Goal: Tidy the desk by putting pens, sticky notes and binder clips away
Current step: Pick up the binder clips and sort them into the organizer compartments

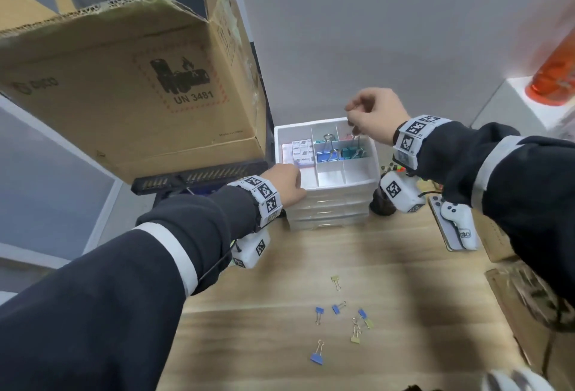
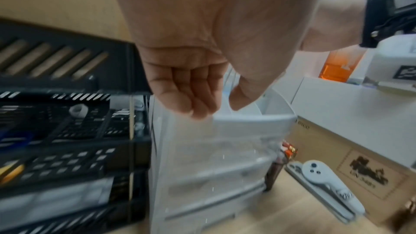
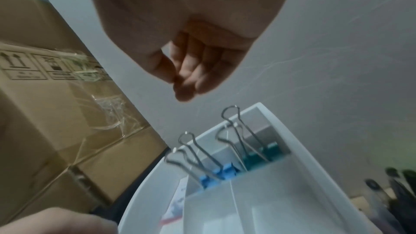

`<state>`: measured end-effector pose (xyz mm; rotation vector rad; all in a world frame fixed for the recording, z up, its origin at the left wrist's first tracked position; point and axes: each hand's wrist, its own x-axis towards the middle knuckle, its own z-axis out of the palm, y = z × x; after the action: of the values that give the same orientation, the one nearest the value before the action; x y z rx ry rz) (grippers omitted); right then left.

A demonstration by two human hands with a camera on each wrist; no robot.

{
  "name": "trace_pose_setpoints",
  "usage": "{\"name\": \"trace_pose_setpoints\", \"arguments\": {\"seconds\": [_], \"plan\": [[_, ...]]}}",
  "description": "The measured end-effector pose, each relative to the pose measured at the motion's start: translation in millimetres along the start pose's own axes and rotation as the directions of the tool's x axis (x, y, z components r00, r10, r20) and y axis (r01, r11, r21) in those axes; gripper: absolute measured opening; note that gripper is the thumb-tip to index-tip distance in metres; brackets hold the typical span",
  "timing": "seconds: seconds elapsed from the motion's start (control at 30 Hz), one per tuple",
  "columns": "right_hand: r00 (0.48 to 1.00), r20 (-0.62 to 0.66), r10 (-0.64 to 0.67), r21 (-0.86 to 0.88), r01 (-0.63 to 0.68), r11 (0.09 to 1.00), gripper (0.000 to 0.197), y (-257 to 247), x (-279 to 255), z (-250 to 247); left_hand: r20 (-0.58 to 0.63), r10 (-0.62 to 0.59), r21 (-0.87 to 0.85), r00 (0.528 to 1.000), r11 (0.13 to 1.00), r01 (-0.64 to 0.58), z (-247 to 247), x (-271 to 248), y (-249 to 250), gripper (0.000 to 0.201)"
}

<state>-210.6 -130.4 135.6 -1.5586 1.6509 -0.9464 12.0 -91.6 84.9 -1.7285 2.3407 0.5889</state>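
A white drawer organiser (image 1: 329, 204) stands at the back of the wooden desk (image 1: 389, 281), and its top tray is split into compartments. Blue binder clips (image 1: 326, 155) and teal binder clips (image 1: 351, 152) stand in the back compartments, with sticky notes (image 1: 300, 151) in the left one. My left hand (image 1: 286, 182) grips the organiser's left front corner (image 2: 213, 166), thumb inside the rim and fingers outside. My right hand (image 1: 353, 113) hovers above the teal clips (image 3: 256, 159), fingertips curled against the thumb with nothing seen between them. Several loose blue and yellow binder clips (image 1: 336, 308) lie on the near desk.
A large cardboard box (image 1: 124, 79) looms at the left over a black mesh tray (image 1: 199, 177). A dark pen cup (image 1: 382, 200) stands right of the organiser. A white controller (image 1: 457, 225) and more boxes lie further right. An orange bottle (image 1: 557, 79) stands on a white ledge.
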Motion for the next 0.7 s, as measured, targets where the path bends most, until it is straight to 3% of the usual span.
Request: {"name": "trace_pose_setpoints", "arguments": {"seconds": [0.2,0.3,0.4,0.47,0.57,0.63,0.7], "plan": [[0.992,-0.125,-0.01,0.013,0.012,1.0,0.01,45,-60,14,-0.033,0.003,-0.049,0.999,0.999,-0.004,40,-29,-2,0.016],[0.998,-0.061,-0.014,-0.095,0.009,0.995,0.007,80,-89,27,0.039,-0.026,-0.049,0.999,0.998,0.028,67,-38,-3,0.02],[0.994,0.101,0.035,-0.202,-0.014,0.979,0.008,116,-120,47,0.176,-0.059,0.0,0.983,0.998,0.06,104,-44,-7,0.014],[0.96,0.253,0.121,-0.259,-0.053,0.964,0.012,147,-140,66,0.279,-0.075,0.014,0.957,0.997,0.074,136,-49,-10,0.007],[0.842,0.476,0.253,-0.431,-0.028,0.902,0.013,190,-173,90,0.41,-0.098,0.06,0.907,0.995,0.081,180,-60,-13,0.018],[0.785,0.522,0.334,-0.494,-0.04,0.868,0.015,212,-195,104,0.491,-0.098,0.087,0.866,0.994,0.063,205,-71,-7,0.034],[0.753,0.537,0.38,-0.522,-0.058,0.851,0.022,229,-211,116,0.542,-0.116,0.095,0.832,0.993,0.076,226,-82,-2,0.034]]}}
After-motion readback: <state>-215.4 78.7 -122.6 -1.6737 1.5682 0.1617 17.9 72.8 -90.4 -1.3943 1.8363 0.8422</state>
